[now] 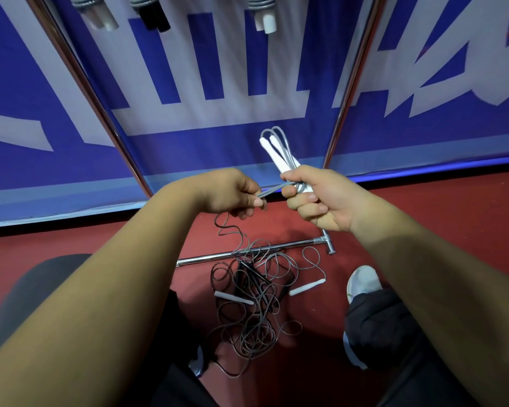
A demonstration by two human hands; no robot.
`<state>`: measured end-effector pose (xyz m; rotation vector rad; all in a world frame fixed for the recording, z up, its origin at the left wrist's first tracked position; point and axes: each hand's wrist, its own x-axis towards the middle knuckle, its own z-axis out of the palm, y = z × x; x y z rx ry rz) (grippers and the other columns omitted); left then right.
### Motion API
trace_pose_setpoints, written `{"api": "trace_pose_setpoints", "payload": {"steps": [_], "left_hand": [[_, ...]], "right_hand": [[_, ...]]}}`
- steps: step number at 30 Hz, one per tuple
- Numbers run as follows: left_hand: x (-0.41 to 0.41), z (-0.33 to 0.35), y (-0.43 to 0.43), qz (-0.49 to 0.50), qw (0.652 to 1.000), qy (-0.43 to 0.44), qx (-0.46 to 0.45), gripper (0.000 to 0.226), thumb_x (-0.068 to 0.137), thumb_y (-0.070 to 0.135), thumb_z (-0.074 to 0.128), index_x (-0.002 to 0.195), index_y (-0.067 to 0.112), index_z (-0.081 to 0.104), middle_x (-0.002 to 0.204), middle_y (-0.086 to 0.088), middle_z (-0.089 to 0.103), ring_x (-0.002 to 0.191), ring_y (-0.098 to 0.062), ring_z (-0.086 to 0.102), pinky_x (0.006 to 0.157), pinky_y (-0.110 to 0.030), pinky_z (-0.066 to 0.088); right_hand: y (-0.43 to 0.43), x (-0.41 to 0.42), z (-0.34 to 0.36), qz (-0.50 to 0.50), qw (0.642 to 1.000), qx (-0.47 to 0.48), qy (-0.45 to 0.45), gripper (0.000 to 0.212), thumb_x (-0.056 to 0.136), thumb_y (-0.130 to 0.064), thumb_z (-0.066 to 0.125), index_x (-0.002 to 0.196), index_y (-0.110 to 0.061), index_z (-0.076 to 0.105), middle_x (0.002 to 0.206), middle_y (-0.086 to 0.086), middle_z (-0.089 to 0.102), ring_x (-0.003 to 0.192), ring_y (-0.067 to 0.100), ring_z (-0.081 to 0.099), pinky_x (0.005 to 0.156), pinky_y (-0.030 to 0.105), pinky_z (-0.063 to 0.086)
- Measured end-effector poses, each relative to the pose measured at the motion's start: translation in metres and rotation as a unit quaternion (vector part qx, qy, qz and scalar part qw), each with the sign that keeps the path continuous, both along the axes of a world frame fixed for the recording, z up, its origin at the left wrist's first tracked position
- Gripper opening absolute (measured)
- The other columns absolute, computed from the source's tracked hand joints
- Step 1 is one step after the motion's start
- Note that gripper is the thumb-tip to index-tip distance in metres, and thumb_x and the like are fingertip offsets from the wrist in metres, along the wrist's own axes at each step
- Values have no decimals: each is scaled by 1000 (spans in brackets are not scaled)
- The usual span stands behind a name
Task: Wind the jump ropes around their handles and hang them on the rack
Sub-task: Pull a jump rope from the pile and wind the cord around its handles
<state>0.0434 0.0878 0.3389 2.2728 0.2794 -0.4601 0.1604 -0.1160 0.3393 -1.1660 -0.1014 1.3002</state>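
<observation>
My right hand (pixel 318 198) grips a pair of white handles (pixel 274 152) held side by side, pointing up and away, with a grey rope looped over their tips. My left hand (pixel 235 192) pinches the same grey rope (pixel 272 190) a short way to the left, and the cord runs taut between both hands. From the left hand the rope drops to a tangled pile of ropes (pixel 256 312) on the red floor, where two more white handles (pixel 304 288) and black handles (pixel 247 274) lie. Three wound ropes (pixel 260 13) hang at the top of the rack.
The rack's chrome uprights (pixel 86 83) slant on both sides before a blue and white banner. Its chrome base bar (pixel 247 252) lies across the floor under the pile. My white shoe (pixel 363 282) stands to the right of the pile, and my knees frame it.
</observation>
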Motion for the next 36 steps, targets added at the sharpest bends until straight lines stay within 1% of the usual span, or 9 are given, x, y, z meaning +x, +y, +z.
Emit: {"api": "trace_pose_setpoints", "payload": {"steps": [6, 9, 12, 14, 18, 23, 29, 32, 36], "left_hand": [[1, -6, 3, 46, 998, -26, 47, 24, 105, 41, 63, 98, 25, 80, 91, 13, 80, 83, -2, 68, 88, -26, 51], [1, -9, 3, 100, 992, -74, -31, 17, 101, 33, 69, 99, 19, 80, 93, 4, 81, 83, -6, 72, 83, -31, 59], [1, -5, 5, 79, 992, -99, 17, 21, 88, 36, 70, 94, 18, 78, 94, -2, 79, 85, -15, 70, 89, -53, 59], [1, -1, 1, 23, 994, -101, 35, 24, 91, 35, 63, 100, 20, 78, 99, 2, 78, 94, -17, 74, 88, -52, 59], [-1, 8, -7, 30, 989, -134, -54, 29, 98, 13, 58, 112, 24, 80, 95, 6, 80, 98, -12, 75, 91, -39, 59], [-3, 5, 0, 18, 976, -169, -136, 25, 99, 0, 63, 115, 11, 79, 113, -11, 79, 107, -33, 75, 99, -56, 58], [0, 18, 4, 62, 967, -136, -205, 14, 87, 5, 79, 93, 17, 83, 110, -17, 79, 120, -39, 70, 107, -63, 52], [2, 27, 8, 57, 968, -133, -204, 15, 81, 11, 79, 95, 15, 83, 108, -21, 78, 108, -41, 73, 102, -52, 57], [2, 36, 12, 59, 975, -129, -172, 19, 83, 0, 75, 96, 12, 83, 94, -18, 78, 84, -20, 71, 78, -30, 56]], "right_hand": [[-5, -13, 4, 96, 995, 17, 14, 11, 98, -20, 60, 100, -12, 52, 76, 1, 58, 44, 1, 29, 32, 11, 17], [-6, -19, 0, 155, 986, 21, 51, 27, 91, -23, 62, 115, -10, 59, 78, 0, 58, 42, 1, 29, 31, 10, 17], [-7, -23, -5, 197, 977, 31, 78, 50, 94, -23, 58, 141, -7, 60, 84, 1, 60, 42, 2, 27, 30, 10, 18], [-8, -24, -7, 229, 969, 51, 82, 51, 96, -20, 54, 146, -16, 60, 88, 1, 62, 45, 3, 21, 30, 11, 17], [-10, -25, -6, 268, 955, 66, 110, 33, 96, -14, 56, 127, -20, 66, 94, 3, 63, 48, 2, 19, 29, 11, 20], [-10, -28, -5, 290, 951, 29, 99, 9, 95, -13, 55, 103, -10, 56, 94, 4, 64, 49, 2, 18, 29, 10, 21], [-8, -27, -8, 300, 953, 10, 54, 25, 93, -10, 58, 118, -7, 52, 105, 10, 69, 44, 0, 34, 32, 11, 24], [-6, -26, -9, 286, 958, 10, 30, 33, 98, -6, 57, 130, -12, 49, 109, 13, 71, 46, 0, 38, 34, 11, 28], [-5, -25, -4, 271, 962, -16, 26, 10, 104, -9, 52, 113, -12, 54, 85, 5, 61, 42, -1, 32, 31, 11, 22]]}}
